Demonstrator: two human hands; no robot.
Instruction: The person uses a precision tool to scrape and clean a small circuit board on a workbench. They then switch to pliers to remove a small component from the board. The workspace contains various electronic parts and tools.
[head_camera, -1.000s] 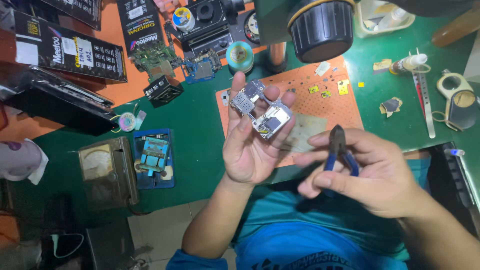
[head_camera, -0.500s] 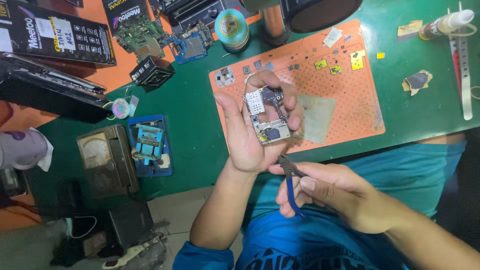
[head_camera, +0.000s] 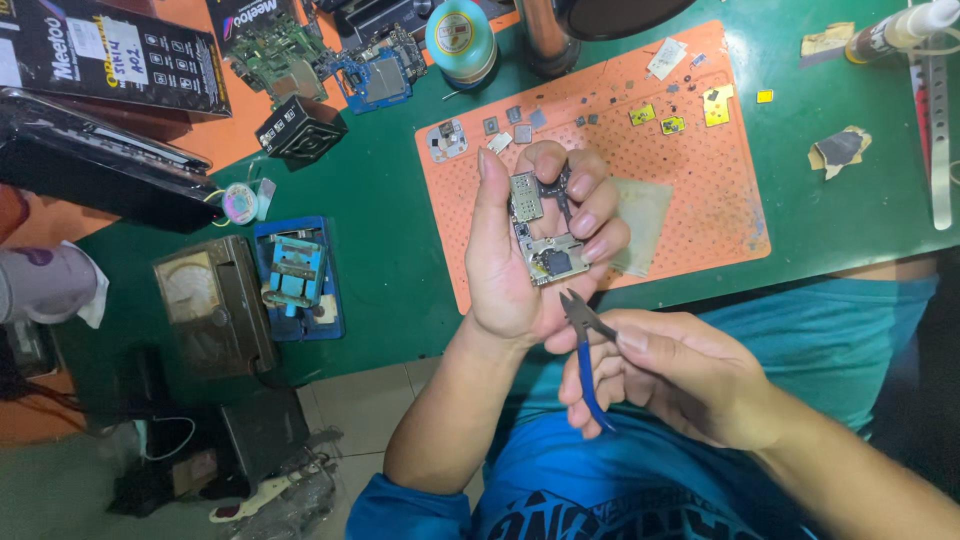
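Circuit board (head_camera: 541, 232) at frame centre, cutters just below.
Left hand (head_camera: 520, 250) curled around board above orange mat (head_camera: 700, 190); right hand (head_camera: 680, 380), lower centre, fingers wrapped on blue-handled cutters (head_camera: 585, 345), tips near board's lower edge.

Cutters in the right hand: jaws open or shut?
Slightly open. The cutters in the right hand show a narrow gap between the jaw tips, just below the circuit board.
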